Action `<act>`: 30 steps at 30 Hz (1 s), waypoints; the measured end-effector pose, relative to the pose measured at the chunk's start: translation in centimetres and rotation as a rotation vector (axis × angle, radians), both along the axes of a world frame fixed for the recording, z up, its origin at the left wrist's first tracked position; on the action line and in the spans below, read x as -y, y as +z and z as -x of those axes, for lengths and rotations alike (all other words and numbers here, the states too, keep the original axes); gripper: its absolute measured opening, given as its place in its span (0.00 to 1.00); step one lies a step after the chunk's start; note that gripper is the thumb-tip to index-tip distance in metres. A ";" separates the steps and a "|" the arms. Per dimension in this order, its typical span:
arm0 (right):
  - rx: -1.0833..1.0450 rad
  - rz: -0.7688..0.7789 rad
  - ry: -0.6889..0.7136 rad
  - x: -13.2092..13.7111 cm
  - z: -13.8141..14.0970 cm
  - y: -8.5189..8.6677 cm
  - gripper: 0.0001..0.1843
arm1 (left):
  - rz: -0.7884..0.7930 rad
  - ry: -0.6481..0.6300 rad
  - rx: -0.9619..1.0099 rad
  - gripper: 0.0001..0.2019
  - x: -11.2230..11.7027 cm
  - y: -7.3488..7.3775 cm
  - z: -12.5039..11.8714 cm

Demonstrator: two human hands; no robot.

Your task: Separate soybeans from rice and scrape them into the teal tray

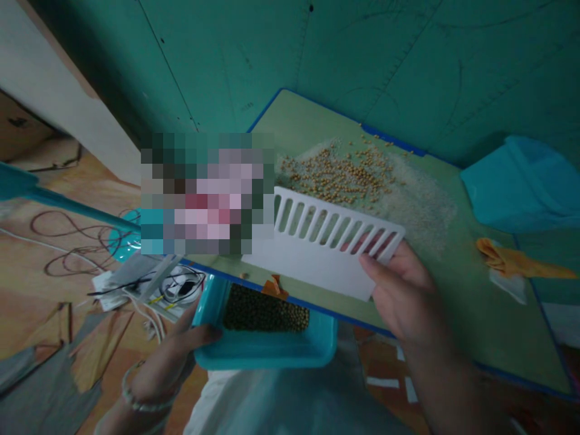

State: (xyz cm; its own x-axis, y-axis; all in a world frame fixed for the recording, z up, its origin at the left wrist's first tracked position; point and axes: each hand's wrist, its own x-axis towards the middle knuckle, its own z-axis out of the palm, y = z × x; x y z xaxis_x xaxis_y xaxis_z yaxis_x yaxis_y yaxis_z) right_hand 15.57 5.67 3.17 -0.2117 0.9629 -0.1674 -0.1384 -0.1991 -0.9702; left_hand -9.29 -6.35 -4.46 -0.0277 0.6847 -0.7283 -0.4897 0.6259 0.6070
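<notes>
My left hand (pixel 176 347), with a beaded bracelet at the wrist, grips the left end of a teal plastic tray (pixel 267 354). The tray sits under the table's near edge and has a layer of dark, round beans or seeds (pixel 263 311) in it. In my right hand (pixel 403 293) is a white slotted plastic plate (pixel 308 260), pinched at its right end with the thumb on top. The plate leans over the tabletop, its slots toward the far side. Just beyond it lie scattered yellow beans (pixel 348 175) and a spread of fine white grains (pixel 421 208).
A green table (pixel 489 314) with blue edging stands against a teal wall (pixel 326 54). On its right are a blue container (pixel 512 187) and an orange cloth (pixel 521 263). Orange tape (pixel 275 287) marks the near edge. Cables (pixel 181 290) clutter the lower left; a pixelated patch hides the table's left end.
</notes>
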 end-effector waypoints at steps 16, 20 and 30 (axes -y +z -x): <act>0.079 -0.073 -0.393 -2.5 -6.9 0.5 0.10 | 0.021 0.022 0.007 0.36 -0.9 0.0 -1.8; 0.102 -0.028 -0.409 -2.4 -6.9 -0.2 0.08 | -0.011 -0.031 0.036 0.31 -1.5 0.7 -3.3; 0.024 0.029 -0.305 -2.0 -6.0 0.0 0.10 | 0.022 -0.056 0.045 0.30 -1.8 1.0 -3.9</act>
